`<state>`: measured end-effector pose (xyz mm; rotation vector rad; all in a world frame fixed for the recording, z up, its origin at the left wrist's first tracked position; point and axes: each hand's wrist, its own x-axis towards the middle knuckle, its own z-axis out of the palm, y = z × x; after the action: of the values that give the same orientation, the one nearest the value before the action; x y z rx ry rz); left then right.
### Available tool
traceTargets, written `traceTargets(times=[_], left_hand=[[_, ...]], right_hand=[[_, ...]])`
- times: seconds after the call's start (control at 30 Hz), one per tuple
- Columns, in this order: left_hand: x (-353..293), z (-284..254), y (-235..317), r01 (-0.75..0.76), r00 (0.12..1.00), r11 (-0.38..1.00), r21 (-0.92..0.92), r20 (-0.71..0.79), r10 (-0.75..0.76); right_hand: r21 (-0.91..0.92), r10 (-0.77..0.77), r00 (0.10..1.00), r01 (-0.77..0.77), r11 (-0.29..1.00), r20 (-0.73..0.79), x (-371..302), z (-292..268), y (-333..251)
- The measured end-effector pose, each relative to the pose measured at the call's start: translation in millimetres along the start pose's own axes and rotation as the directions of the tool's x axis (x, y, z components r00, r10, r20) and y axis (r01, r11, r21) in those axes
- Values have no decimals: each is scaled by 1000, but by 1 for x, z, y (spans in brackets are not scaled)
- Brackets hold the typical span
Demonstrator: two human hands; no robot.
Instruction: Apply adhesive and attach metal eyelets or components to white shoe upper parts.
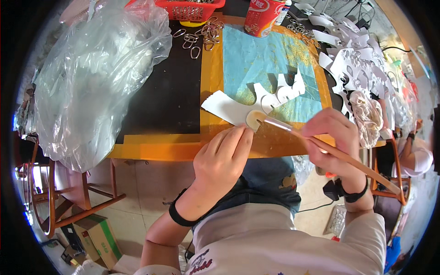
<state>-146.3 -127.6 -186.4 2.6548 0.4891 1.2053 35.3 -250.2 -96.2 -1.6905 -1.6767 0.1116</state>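
A white cut-out piece (224, 106) with a scalloped far edge lies on the table's blue sheet and orange tape. At its near edge, the fingers of my left hand (222, 153) are pressed together and hold it down; the thumb is hidden. My right hand (334, 140) is closed around the wooden handle of a brush (278, 124). The brush's pale, rounded tip rests on the white piece, just beyond my left fingertips. Yellowish residue marks the blue sheet (240, 50) beneath and around the piece.
A large clear plastic bag (96, 87) covers the table's left side. Metal rings (211, 30) lie at the back, near a red basket (192, 9) and a red cup (263, 17). White cut-outs (355, 68) and a crumpled cloth (364, 114) are at the right. A wooden stool (85, 195) stands lower left.
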Motion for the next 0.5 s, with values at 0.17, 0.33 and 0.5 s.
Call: traceTargets(times=[0.17,0.33,0.5], left_hand=[[-4,3,-8,-73,996,995,72,-45,77],[-3,2,-6,-67,997,994,86,-33,70],[1,0,-1,-12,1000,1000,18,10,12]], right_hand=[[1,36,997,-36,999,69,-4,-6,4],[-24,27,999,-27,999,35,-3,-11,0],[60,23,999,-25,998,44,-8,7,9]])
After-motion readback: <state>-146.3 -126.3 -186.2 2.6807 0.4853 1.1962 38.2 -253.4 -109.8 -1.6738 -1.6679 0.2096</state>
